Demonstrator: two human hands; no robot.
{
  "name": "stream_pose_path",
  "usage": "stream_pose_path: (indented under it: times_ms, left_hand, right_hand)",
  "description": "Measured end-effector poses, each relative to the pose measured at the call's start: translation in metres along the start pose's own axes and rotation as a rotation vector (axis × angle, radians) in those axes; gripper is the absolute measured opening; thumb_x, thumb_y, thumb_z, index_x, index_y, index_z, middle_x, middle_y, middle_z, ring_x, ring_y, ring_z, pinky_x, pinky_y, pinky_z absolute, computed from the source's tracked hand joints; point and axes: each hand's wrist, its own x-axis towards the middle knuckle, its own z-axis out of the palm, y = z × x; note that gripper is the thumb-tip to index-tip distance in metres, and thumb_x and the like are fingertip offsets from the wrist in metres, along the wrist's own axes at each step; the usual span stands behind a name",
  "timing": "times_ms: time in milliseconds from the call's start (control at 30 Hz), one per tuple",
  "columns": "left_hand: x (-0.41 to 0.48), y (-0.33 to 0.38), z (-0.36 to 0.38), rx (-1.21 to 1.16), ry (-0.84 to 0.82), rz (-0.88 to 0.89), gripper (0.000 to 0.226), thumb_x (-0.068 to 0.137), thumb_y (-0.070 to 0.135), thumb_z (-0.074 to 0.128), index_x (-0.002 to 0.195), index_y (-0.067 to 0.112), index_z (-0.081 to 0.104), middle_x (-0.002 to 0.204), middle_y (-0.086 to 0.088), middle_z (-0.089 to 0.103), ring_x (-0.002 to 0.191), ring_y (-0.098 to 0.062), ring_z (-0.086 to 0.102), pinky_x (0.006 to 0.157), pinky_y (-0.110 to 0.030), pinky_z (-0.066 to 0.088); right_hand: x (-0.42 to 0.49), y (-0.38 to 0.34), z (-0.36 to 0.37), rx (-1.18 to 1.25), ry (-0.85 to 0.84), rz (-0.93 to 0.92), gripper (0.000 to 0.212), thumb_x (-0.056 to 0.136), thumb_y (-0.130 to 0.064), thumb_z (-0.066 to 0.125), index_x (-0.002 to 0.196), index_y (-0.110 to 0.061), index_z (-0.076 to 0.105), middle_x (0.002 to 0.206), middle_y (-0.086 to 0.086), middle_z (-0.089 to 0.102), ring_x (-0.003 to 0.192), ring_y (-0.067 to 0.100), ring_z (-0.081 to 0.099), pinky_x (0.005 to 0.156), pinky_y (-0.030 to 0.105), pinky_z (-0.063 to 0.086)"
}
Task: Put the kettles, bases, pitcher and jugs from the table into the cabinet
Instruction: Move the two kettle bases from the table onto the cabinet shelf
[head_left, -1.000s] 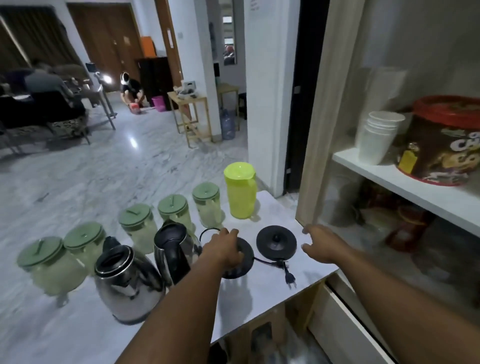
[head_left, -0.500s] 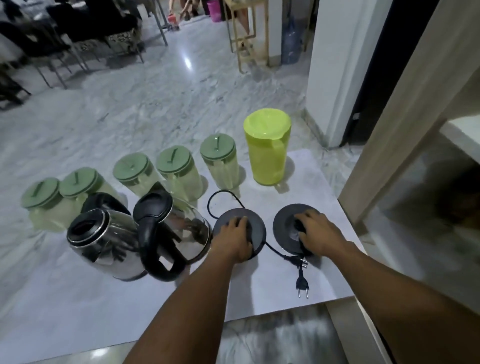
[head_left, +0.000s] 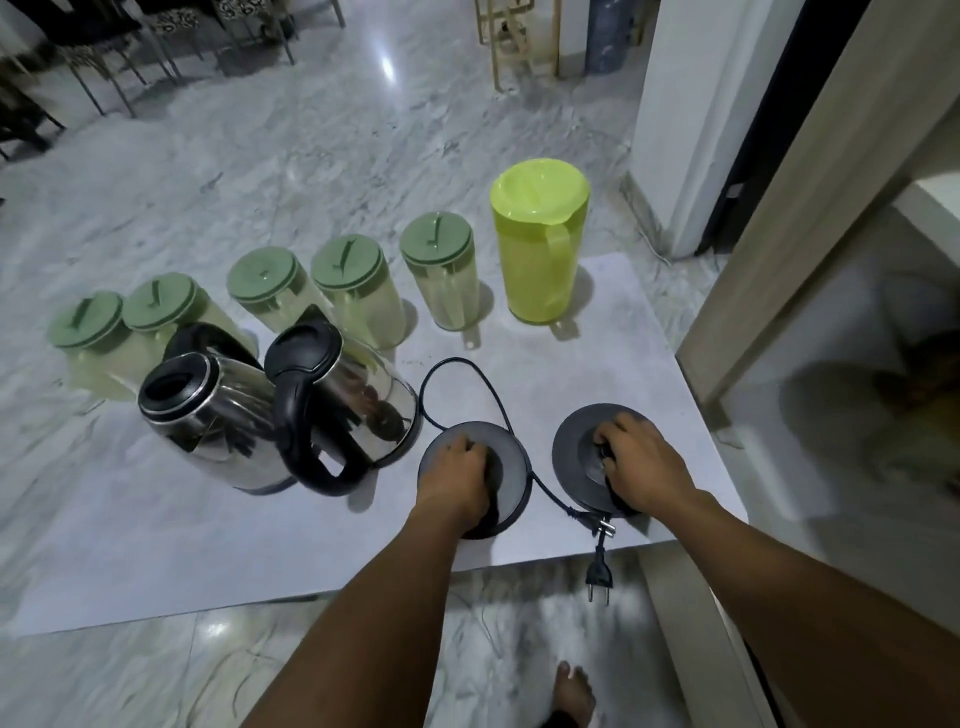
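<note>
Head view, looking down on a white table (head_left: 156, 545): the left hand (head_left: 457, 478) lies on top of the left kettle base (head_left: 511, 462), fingers curled down over its middle and wrapped on it, so the black disc sits right under the palm. The right hand (head_left: 641, 465) is closed likewise on the right kettle base (head_left: 574, 457), its fingers (head_left: 605, 436) bent around the raised centre connector. Both bases sit flat on the table near its front edge, just beside each other but apart. A black cord (head_left: 457, 369) loops from the left base toward the kettles, and a plug (head_left: 598, 574) hangs over the table's front edge between the two forearms. Left of the bases stand two stainless kettles, the near kettle (head_left: 208, 415) with its lid off or open and the far kettle (head_left: 363, 395) with a black handle, touching each other. Behind them runs a row of five pale jugs with green lids (head_left: 436, 244), and at the row's right end a lime-green pitcher (head_left: 540, 249). The cabinet (head_left: 810, 218) frame rises at the right. No brand, label or writing can be read on anything.
</note>
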Motion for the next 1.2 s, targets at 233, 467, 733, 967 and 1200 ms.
stream_pose_path:
  times_ms: [233,467,733,967,1200]
  left_hand:
    - [-0.029,-0.008,0.025,-0.135,0.155,-0.044,0.028,0.094,0.028,0.049,0.117,0.015,0.058,0.125,-0.008,0.055,0.111,-0.029,0.054,0.080,-0.039,0.048]
    - [-0.033,-0.016,0.039,-0.481,0.089,-0.531,0.108,0.066,0.066,0.076,0.148,0.018,0.025,0.148,-0.012,0.031,0.137,-0.039,0.032,0.101,-0.051,0.041]
    - [-0.034,-0.018,0.045,-0.584,-0.026,-0.641,0.129,0.047,0.063,0.091,0.146,0.013,0.025,0.147,-0.018,0.031,0.137,-0.039,0.033,0.106,-0.051,0.039]
    - [-0.035,-0.040,0.051,-1.064,0.062,-0.515,0.107,0.035,0.043,0.102,0.119,0.011,0.043,0.119,-0.008,0.060,0.104,-0.029,0.063,0.085,-0.042,0.058]
    - [-0.041,-0.046,0.033,-1.558,0.002,-0.445,0.061,0.065,0.006,0.091,0.113,0.009,0.054,0.111,-0.019,0.069,0.096,-0.036,0.071,0.079,-0.049,0.062]
  right_hand:
    - [-0.043,0.004,0.024,0.145,0.205,0.122,0.027,0.092,-0.024,0.061,0.118,-0.019,0.063,0.125,0.006,0.055,0.118,0.031,0.047,0.092,0.043,0.043]
    - [-0.074,-0.011,0.032,0.477,0.265,0.861,0.094,0.068,-0.066,0.077,0.136,-0.012,0.042,0.139,0.021,0.039,0.130,0.042,0.034,0.101,0.054,0.038]
    - [-0.084,-0.011,0.050,0.751,0.285,1.006,0.109,0.061,-0.053,0.090,0.143,-0.011,0.032,0.147,0.018,0.027,0.134,0.043,0.031,0.100,0.057,0.038]
    - [-0.087,-0.006,0.049,1.179,0.362,1.049,0.102,0.064,-0.028,0.093,0.141,-0.025,0.026,0.135,0.020,0.049,0.109,0.047,0.062,0.097,0.057,0.051]
    - [-0.097,0.008,0.038,1.391,0.411,1.094,0.057,0.068,-0.029,0.092,0.109,-0.004,0.061,0.082,0.010,0.068,0.052,0.022,0.050,0.057,0.036,0.050]
